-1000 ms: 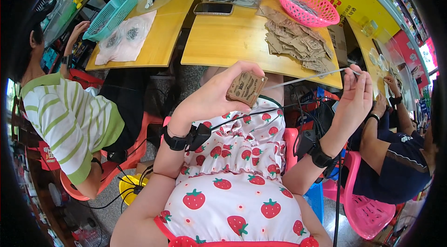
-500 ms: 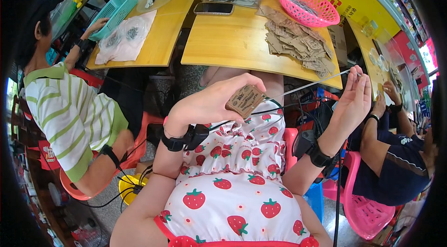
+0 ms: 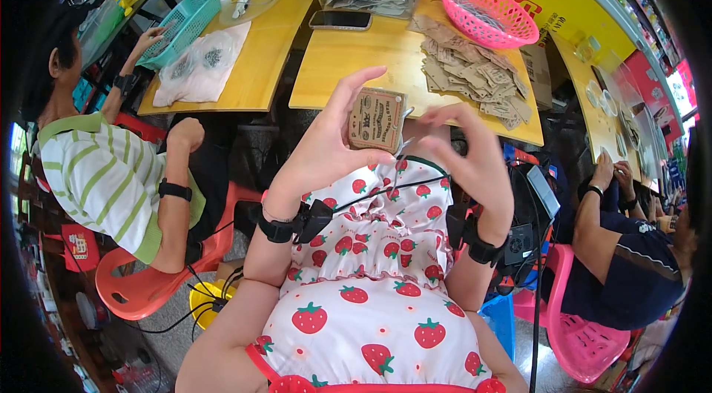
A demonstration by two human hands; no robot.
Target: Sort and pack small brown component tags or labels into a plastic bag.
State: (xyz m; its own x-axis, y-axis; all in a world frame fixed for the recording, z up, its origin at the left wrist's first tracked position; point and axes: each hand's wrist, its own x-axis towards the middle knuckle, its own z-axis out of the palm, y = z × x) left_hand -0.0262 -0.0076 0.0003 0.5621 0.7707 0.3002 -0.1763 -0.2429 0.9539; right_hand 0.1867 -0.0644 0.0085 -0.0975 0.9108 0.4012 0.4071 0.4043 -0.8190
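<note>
A small stack of brown cardboard tags with dark print stands upright in my left hand, gripped between thumb and fingers over my lap. A thin pale string runs along the stack's right side. Close to that side is my right hand, its thumb and fingers curved toward the stack and smeared by motion. Whether it has hold of the string cannot be made out.
A heap of loose brown tags lies on the yellow table. Behind are a pink basket of thin strands, a clear bin of tags, and a phone. Co-workers sit left and right. Black cables hang near my wrists.
My right hand has come in from far right, where it held the string stretched taut, to beside the stack. My left hand has raised and turned the stack upright, and the string is slack.
</note>
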